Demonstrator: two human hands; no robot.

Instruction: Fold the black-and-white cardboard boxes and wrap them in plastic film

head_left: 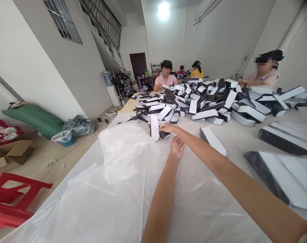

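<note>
Many folded cardboard pieces [202,114], black-and-white, heaped

I see a folded cardboard strip [154,127], white-faced and black-backed, lying at the near end of the matching pile [194,104] on the tabletop [191,212].

Cardboard boxes [204,104] heap on plastic sheeting [194,206] — a bag [125,148] just left.

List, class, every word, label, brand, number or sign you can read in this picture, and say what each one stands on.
No text can be read. The white-and-black folded card pieces show no print, and any marking on the blue water jug is too small and blurred to read.
</note>
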